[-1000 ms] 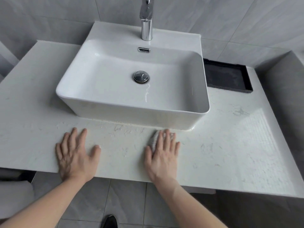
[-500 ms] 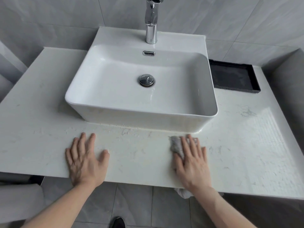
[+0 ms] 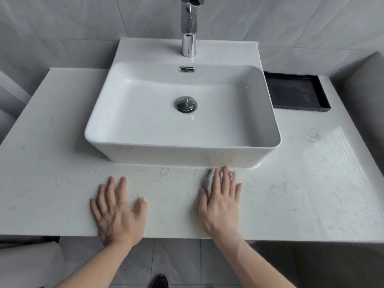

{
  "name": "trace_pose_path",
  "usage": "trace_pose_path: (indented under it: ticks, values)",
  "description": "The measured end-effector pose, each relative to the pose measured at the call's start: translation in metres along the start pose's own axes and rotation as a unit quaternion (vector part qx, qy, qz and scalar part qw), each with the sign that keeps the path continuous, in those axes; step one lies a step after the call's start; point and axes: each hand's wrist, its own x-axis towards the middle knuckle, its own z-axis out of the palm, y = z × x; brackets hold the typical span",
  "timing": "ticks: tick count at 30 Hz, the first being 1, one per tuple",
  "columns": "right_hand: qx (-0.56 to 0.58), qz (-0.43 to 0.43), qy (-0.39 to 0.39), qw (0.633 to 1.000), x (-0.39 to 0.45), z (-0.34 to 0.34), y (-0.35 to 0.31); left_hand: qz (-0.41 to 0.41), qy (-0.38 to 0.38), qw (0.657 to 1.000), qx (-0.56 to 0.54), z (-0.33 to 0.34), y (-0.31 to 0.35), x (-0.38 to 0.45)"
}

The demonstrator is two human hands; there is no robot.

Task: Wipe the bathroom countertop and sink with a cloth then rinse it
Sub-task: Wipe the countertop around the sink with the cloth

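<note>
Grey cloth [image 3: 209, 180] lies flat under the right hand [image 3: 221, 201], fingers straight and pressing it on the bench [image 3: 301, 194], just before the sink [image 3: 207, 157] front wall. Left hand [image 3: 116, 213] rests spread, bare, well apart leftward. Unwiped bench stretches both sides; right hand does the wiping.

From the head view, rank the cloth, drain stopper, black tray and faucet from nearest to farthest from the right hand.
1. Cloth: under the right hand.
2. Drain stopper: mid-basin.
3. Black tray: back right on the countertop.
4. Faucet: behind the basin.

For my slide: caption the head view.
Right hand presses a grey cloth on the countertop before the sink; left hand lies flat.
</note>
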Motion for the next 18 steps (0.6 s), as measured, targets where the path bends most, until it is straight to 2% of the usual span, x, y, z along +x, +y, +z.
trace_pose_path:
  ticks: [3, 5, 18]
  values:
    - [-0.001, -0.059, -0.039, 0.997, -0.009, 0.023, -0.052, 0.001, -0.013, 1.000, 0.003, 0.000, 0.000, 0.000]
    - [-0.012, -0.061, -0.036, 0.997, -0.010, 0.030, -0.066, 0.000, -0.022, 1.000, 0.002, -0.001, -0.001, 0.000]
    - [-0.005, -0.025, 0.023, 0.999, -0.015, 0.029, -0.074, 0.036, -0.101, 0.994, -0.032, -0.010, -0.003, 0.005]
